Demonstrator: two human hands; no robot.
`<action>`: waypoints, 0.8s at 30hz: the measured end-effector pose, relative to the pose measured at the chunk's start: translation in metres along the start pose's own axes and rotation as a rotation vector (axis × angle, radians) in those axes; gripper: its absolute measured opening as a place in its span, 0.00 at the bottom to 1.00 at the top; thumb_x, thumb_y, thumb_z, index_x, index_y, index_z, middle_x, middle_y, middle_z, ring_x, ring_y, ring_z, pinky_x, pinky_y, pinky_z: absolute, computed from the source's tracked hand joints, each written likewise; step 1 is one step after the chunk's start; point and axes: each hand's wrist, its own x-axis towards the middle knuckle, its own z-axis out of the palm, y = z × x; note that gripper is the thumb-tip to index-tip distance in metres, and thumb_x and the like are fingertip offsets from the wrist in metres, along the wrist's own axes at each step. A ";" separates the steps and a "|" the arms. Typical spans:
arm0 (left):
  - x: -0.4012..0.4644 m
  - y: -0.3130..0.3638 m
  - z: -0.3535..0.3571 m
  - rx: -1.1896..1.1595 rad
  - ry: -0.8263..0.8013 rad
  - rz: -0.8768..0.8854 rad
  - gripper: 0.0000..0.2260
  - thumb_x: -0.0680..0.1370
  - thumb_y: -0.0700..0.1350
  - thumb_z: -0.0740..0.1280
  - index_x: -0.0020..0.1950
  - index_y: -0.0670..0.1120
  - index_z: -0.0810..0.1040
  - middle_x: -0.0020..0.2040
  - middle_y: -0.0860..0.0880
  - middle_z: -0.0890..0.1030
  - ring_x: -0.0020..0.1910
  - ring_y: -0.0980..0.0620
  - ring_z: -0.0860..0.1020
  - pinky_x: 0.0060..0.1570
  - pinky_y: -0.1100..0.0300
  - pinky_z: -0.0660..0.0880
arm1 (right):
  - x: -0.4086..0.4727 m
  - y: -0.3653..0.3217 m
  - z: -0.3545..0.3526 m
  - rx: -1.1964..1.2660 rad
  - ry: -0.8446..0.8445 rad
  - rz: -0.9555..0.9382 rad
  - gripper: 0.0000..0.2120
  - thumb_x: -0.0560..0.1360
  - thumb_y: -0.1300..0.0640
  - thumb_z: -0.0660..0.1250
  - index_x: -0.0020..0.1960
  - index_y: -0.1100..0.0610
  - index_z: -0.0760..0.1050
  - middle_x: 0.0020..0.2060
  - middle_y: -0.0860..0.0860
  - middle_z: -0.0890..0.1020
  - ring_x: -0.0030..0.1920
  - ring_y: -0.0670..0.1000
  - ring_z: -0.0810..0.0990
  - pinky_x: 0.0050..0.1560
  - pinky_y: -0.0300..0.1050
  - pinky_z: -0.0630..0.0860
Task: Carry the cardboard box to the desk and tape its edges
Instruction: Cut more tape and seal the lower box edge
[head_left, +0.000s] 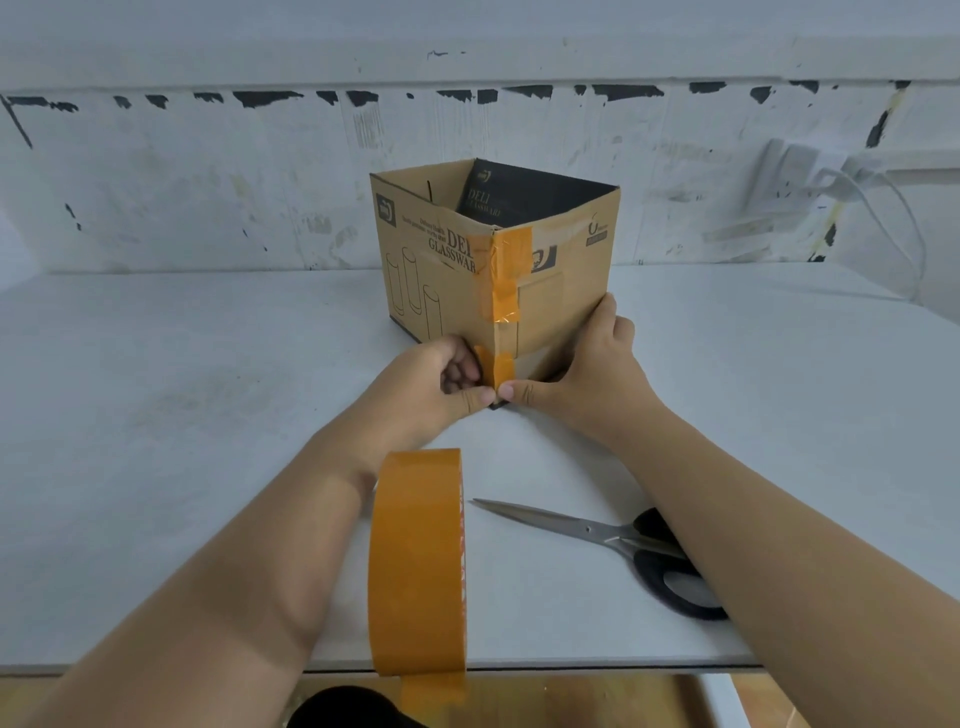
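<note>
Orange tape strip (500, 370) on the cardboard box (561, 291) corner is pinched by both hands' fingers (480, 399).

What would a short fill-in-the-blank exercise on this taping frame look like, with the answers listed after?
1. Both hands press a piece of ____ tape onto the cardboard box's lower front corner.
2. The tape roll stands on its ____ near the desk's front.
3. The scissors lie partly under the ____ forearm.

Missing words: orange; edge; right
</note>
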 end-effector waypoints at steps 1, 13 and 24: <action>0.000 0.000 0.000 0.002 -0.002 0.001 0.09 0.72 0.50 0.73 0.43 0.53 0.72 0.41 0.52 0.78 0.39 0.56 0.75 0.37 0.67 0.71 | 0.000 0.000 0.001 0.002 0.001 0.001 0.67 0.53 0.35 0.80 0.75 0.61 0.45 0.69 0.56 0.61 0.66 0.54 0.66 0.57 0.44 0.69; 0.007 -0.001 0.005 -0.199 0.049 -0.079 0.16 0.82 0.54 0.56 0.39 0.49 0.76 0.33 0.52 0.81 0.34 0.60 0.80 0.43 0.60 0.73 | 0.002 0.007 -0.002 0.189 0.008 0.034 0.54 0.58 0.32 0.75 0.73 0.52 0.52 0.62 0.48 0.62 0.59 0.46 0.63 0.55 0.42 0.65; 0.007 -0.005 0.002 -0.221 -0.013 -0.049 0.11 0.80 0.52 0.61 0.42 0.51 0.77 0.35 0.53 0.82 0.38 0.59 0.81 0.48 0.58 0.76 | 0.002 0.003 -0.005 0.213 0.042 0.057 0.52 0.59 0.34 0.75 0.72 0.55 0.54 0.57 0.47 0.62 0.57 0.46 0.64 0.54 0.42 0.66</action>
